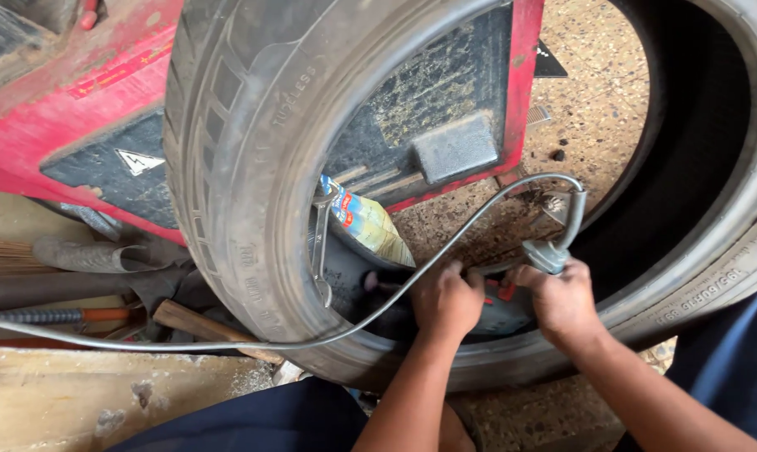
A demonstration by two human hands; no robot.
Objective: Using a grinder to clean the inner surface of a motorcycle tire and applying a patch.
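Inside the upright tyre (236, 209), a corded power tool (500, 310) is gripped between the left hand (447, 303) and right hand (563, 300), both closed around it.

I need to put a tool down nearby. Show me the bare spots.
Bare speckled floor shows through the tyre, between the red machine and the tyre's far wall. The wooden board at lower left is bare too. It is crowded inside the tyre's bottom, where the left hand and right hand hold the power tool, and left among hammer and rags.
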